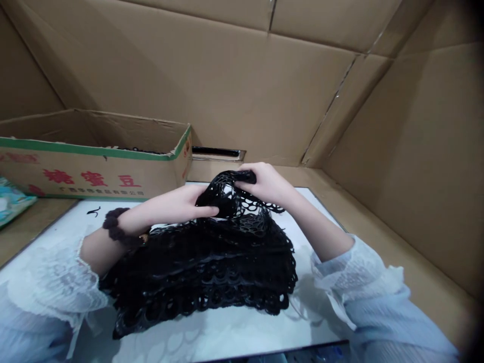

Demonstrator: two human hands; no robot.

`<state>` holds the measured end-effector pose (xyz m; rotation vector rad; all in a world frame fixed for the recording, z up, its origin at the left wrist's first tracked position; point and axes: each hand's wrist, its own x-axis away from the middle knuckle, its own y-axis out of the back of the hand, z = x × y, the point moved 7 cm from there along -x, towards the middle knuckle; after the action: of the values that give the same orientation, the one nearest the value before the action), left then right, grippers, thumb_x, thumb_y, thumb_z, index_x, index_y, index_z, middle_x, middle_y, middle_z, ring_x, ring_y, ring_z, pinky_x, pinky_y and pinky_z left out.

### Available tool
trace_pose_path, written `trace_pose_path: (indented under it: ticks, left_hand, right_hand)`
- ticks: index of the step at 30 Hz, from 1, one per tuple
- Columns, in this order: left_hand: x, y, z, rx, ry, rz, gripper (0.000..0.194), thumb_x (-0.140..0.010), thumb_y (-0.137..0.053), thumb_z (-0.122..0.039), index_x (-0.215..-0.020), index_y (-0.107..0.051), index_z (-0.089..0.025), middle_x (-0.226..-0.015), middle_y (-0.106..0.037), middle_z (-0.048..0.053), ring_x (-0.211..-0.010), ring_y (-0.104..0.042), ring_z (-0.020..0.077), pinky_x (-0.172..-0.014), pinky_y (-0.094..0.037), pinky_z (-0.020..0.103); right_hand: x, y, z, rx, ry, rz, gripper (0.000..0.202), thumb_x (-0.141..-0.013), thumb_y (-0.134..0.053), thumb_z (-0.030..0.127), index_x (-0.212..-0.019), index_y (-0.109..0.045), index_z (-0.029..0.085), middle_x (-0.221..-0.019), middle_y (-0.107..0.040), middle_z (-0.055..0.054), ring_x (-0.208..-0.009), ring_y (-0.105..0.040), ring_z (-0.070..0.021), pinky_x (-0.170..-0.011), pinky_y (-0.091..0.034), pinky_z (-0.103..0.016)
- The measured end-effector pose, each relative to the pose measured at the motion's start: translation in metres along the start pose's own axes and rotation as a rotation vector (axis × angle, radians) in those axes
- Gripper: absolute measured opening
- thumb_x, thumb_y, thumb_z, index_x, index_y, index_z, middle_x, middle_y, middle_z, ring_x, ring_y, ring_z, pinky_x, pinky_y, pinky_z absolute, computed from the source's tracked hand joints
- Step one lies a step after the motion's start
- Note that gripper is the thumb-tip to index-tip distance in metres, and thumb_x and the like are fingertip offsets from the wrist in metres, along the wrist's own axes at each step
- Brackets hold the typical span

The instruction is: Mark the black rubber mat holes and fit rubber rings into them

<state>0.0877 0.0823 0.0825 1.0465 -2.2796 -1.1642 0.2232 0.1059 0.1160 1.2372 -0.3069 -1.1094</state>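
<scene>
A heap of black, shiny perforated sheet [212, 267] with round holes and scalloped edges lies on a white board [181, 343]. Above its far side, both hands grip a raised, bunched piece of the same black perforated sheet [223, 194]. My left hand [185, 204] pinches the left side of the bunch, thumb in front. On the right, my right hand [260, 184] is closed on the upper edge, and a strip of round holes hangs below it. Some fingers of each hand are hidden by the material.
An open cardboard box [151, 176] with green edging and red characters stands at the back left, dark material inside. Cardboard walls [227, 75] rise behind and at the right. A small black scrap [94, 212] lies on the board; a teal packet [13, 201] is far left.
</scene>
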Motion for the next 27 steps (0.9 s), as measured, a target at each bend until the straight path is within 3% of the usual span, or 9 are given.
trace_pose_path:
  ticks: [6, 8, 10, 13, 16, 19, 22, 27]
  left_hand:
    - [0.013, 0.005, 0.005, -0.258, 0.000, -0.044, 0.061, -0.076, -0.052, -0.042, -0.130, -0.032, -0.022, -0.119, -0.055, 0.006, -0.102, -0.056, 0.0217, -0.083, -0.045, 0.029]
    - [0.017, 0.005, 0.002, -0.395, 0.003, -0.114, 0.070, -0.075, -0.054, -0.040, -0.134, -0.024, -0.019, -0.127, -0.049, 0.011, -0.108, -0.053, 0.0252, -0.085, -0.045, 0.033]
    - [0.023, 0.007, -0.010, -0.584, -0.046, -0.256, 0.081, -0.072, -0.057, -0.031, -0.138, -0.013, -0.016, -0.139, -0.032, 0.015, -0.123, -0.038, 0.0298, -0.095, -0.038, 0.040]
    - [0.035, -0.001, -0.036, -0.854, -0.201, -0.373, 0.081, -0.072, -0.051, -0.011, -0.140, -0.008, -0.024, -0.148, -0.011, 0.009, -0.134, -0.014, 0.0298, -0.107, -0.019, 0.050]
    - [0.043, -0.019, -0.054, -0.995, -0.383, -0.333, 0.076, -0.074, -0.035, 0.002, -0.137, -0.017, -0.037, -0.147, -0.016, -0.001, -0.135, -0.015, 0.0254, -0.107, -0.012, 0.054]
    - [0.045, -0.033, -0.057, -1.038, -0.502, -0.232, 0.054, -0.079, -0.033, 0.001, -0.124, -0.041, -0.029, -0.136, -0.039, 0.002, -0.126, -0.034, 0.0223, -0.105, -0.025, 0.047]
    - [0.044, -0.034, -0.044, -1.091, -0.371, -0.188, 0.029, -0.080, -0.039, -0.005, -0.099, -0.056, -0.020, -0.103, -0.060, 0.009, -0.098, -0.056, 0.0239, -0.084, -0.044, 0.039]
    - [0.052, -0.020, -0.024, -1.144, 0.001, -0.225, 0.037, -0.078, -0.038, -0.004, -0.111, -0.051, -0.013, -0.065, -0.059, 0.006, -0.061, -0.058, 0.0250, -0.058, -0.044, 0.037]
  right_hand:
    - [0.001, 0.012, 0.000, 0.010, 0.019, -0.141, 0.018, -0.081, -0.051, 0.021, -0.092, -0.064, 0.015, -0.090, -0.067, -0.005, -0.084, -0.060, -0.0178, -0.076, -0.044, -0.031]
    - [0.003, 0.013, 0.003, 0.029, 0.011, -0.176, 0.019, -0.081, -0.052, 0.022, -0.094, -0.064, 0.016, -0.091, -0.067, -0.005, -0.085, -0.060, -0.0182, -0.077, -0.044, -0.031]
    - [0.006, 0.014, 0.006, 0.056, 0.006, -0.202, 0.019, -0.082, -0.052, 0.022, -0.095, -0.064, 0.017, -0.092, -0.068, -0.005, -0.086, -0.061, -0.0184, -0.077, -0.044, -0.031]
    - [0.010, 0.017, 0.010, 0.112, -0.003, -0.220, 0.018, -0.081, -0.052, 0.022, -0.095, -0.063, 0.019, -0.091, -0.068, -0.004, -0.084, -0.062, -0.0184, -0.074, -0.044, -0.029]
    - [0.011, 0.018, 0.012, 0.180, -0.009, -0.219, 0.017, -0.081, -0.051, 0.022, -0.095, -0.062, 0.020, -0.088, -0.069, -0.004, -0.081, -0.062, -0.0185, -0.069, -0.044, -0.027]
    - [0.011, 0.018, 0.013, 0.259, -0.034, -0.226, 0.017, -0.082, -0.050, 0.024, -0.094, -0.061, 0.020, -0.087, -0.069, -0.004, -0.079, -0.062, -0.0193, -0.065, -0.043, -0.027]
    - [0.009, 0.017, 0.010, 0.347, -0.077, -0.222, 0.017, -0.082, -0.049, 0.026, -0.091, -0.061, 0.020, -0.082, -0.068, -0.005, -0.075, -0.062, -0.0203, -0.061, -0.041, -0.028]
    - [0.001, 0.016, 0.001, 0.440, -0.166, -0.164, 0.016, -0.079, -0.049, 0.026, -0.083, -0.061, 0.017, -0.074, -0.065, -0.007, -0.068, -0.059, -0.0201, -0.056, -0.037, -0.028]
